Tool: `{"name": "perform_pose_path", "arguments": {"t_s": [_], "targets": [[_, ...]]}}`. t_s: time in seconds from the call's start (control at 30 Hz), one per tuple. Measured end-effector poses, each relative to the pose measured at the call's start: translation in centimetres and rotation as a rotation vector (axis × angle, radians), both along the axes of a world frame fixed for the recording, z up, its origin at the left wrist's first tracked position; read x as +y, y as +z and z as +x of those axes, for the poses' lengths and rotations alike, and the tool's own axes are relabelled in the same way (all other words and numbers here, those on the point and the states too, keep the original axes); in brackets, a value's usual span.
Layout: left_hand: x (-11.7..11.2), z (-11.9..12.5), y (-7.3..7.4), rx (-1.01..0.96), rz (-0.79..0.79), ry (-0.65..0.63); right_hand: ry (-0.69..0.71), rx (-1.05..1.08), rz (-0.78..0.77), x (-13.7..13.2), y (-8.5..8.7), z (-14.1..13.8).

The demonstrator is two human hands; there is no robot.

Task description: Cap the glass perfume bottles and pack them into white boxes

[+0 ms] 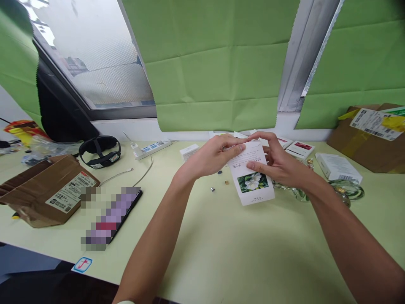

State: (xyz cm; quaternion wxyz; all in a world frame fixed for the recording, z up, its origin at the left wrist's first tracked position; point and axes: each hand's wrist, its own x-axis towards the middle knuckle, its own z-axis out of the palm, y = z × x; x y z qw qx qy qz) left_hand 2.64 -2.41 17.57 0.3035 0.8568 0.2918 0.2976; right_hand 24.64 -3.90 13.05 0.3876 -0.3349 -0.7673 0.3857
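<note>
White flower-print box (pixel 254 182), held over the bench (pixel 221 249) near its far edge, long axis running away from the person: left hand (pixel 211 158) pinches the far end, right hand (pixel 280 165) clasps its right side.

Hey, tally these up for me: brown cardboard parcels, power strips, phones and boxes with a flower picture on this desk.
brown cardboard parcels: 2
power strip: 1
phone: 1
flower-picture box: 1, held in left hand and right hand
total: 5
</note>
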Motion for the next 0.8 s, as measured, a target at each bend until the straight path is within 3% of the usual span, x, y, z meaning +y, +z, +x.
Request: {"name": "perform_pose_path", "arguments": {"t_s": [0.37, 0.8], "targets": [[-0.51, -0.18, 0.41, 0.087, -0.044, 0.038, 0.009, -0.048, -0.024, -0.15, 0.06, -0.05], [-0.53, -0.07, 0.16, 0.122, 0.040, 0.028, 0.028, -0.074, -0.034, -0.29, 0.16, 0.14]]}}
